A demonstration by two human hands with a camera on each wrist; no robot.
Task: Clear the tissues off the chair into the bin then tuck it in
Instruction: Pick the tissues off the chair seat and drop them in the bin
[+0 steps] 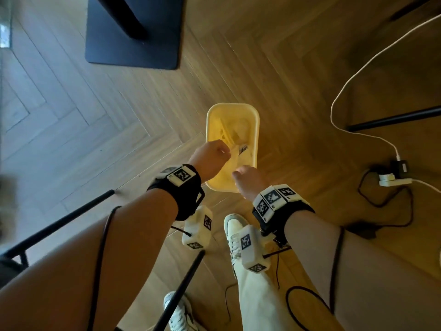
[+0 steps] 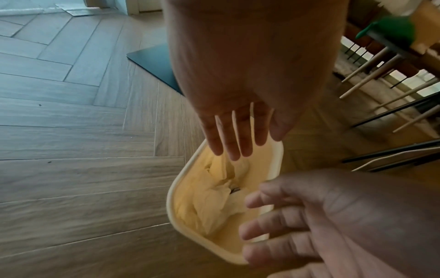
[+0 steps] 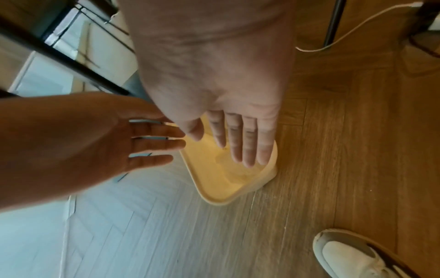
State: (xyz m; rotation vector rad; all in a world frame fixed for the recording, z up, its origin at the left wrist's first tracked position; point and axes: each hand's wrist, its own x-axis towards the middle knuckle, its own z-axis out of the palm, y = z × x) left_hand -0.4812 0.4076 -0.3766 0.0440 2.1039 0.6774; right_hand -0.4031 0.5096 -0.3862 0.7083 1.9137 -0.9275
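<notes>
Hovering nearest, over the near end of the bin (image 1: 255, 130), are the right hand (image 1: 248, 181) and, just left and slightly farther, the left hand (image 1: 211, 157), both with fingers spread straight and holding nothing in the wrist views. Risk, as judged: either hand dropping lower could knock the light bin's rim and tip or skid it on the floor (image 1: 71, 130), and the cables (image 1: 343, 91) trailing at right could snag a foot on the turn toward the chair, which cannot be clearly identified here. Bin contents: crumpled tissues (image 2: 214, 203) heaped inside, none seen on the floor.
</notes>
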